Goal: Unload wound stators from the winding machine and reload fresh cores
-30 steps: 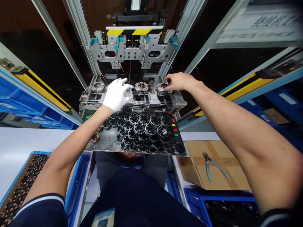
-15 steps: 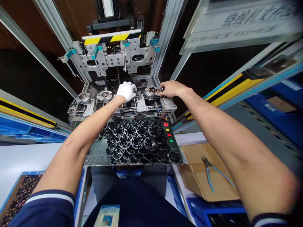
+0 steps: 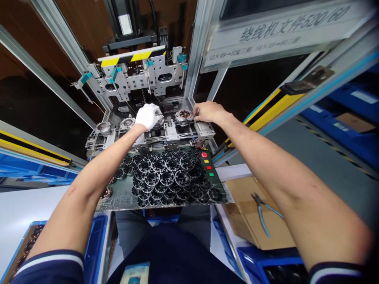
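My left hand (image 3: 148, 116), in a white glove, is at the third round metal holder (image 3: 158, 123) of the winding machine. Its fingers are curled at the holder's rim, and what lies under them is hidden. My bare right hand (image 3: 210, 112) is beside the right-hand holder (image 3: 182, 120), thumb and fingertips pinched together at its right side. A small dark part shows at those fingertips, too small to name. In that holder sits a ring-shaped stator core (image 3: 185, 114) with copper windings. Two more round holders (image 3: 103, 127) stand on the left.
Stacked black stator cores (image 3: 166, 178) cover much of the green panel (image 3: 118, 202), beside coloured buttons (image 3: 209, 167). Overhead is the wire-guide head (image 3: 137, 81). Cutting pliers (image 3: 260, 213) lie on a cardboard box (image 3: 245, 205) at right; a blue tray (image 3: 99, 236) stands left.
The view has shifted slightly. My left hand has turned a little, baring more of the third holder's right side. My right hand stays beside the right-hand holder.
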A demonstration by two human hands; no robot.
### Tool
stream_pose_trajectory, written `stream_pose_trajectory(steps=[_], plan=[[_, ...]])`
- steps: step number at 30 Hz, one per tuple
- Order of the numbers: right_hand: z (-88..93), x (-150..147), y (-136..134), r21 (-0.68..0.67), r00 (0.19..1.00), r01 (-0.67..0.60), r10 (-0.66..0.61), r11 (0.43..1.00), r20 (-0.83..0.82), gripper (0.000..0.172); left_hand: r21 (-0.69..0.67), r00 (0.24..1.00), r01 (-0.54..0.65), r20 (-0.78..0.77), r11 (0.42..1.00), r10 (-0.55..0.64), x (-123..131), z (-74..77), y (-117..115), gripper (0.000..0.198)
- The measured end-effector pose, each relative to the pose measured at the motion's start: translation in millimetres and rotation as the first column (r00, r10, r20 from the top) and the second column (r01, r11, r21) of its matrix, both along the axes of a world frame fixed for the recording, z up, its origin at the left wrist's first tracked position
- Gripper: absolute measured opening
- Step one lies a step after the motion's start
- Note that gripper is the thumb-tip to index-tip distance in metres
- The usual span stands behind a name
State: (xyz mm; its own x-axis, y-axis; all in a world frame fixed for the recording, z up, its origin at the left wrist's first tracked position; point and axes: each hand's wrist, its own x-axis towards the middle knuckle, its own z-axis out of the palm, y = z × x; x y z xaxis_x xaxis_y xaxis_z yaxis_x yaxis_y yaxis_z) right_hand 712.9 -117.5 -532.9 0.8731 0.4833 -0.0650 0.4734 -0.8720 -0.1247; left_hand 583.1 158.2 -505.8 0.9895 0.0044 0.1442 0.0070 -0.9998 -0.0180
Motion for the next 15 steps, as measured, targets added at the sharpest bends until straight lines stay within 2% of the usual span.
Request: stream_pose_trajectory(steps=[5,9,12,15], plan=[[-5.3,0.4,-6.0,0.088,0.995,-0.048,0.055,0.995,-0.087,0.032,0.172,0.989,0.051,-0.142,0.984,-0.027,-11.4,4.8,24.6,0.054],[-5.6,-5.3,-3.5,0.124,0.988,-0.058,0.075,0.991,-0.136,0.025,0.222,0.970,0.086,-0.241,0.971,-0.031,7.1,0.9,20.3,0.058],[5.7,-5.1,-2.1,0.091,0.985,-0.064,0.078,0.994,-0.156,0.017,0.233,0.949,0.072,-0.316,0.970,0.006,29.1,-4.8,13.6,0.069],[25.7,0.0,0.0,0.090,0.996,-0.078,0.081,0.993,-0.034,0.016,0.221,0.925,0.036,-0.377,0.975,0.052,46.0,-10.8,10.0,0.087]])
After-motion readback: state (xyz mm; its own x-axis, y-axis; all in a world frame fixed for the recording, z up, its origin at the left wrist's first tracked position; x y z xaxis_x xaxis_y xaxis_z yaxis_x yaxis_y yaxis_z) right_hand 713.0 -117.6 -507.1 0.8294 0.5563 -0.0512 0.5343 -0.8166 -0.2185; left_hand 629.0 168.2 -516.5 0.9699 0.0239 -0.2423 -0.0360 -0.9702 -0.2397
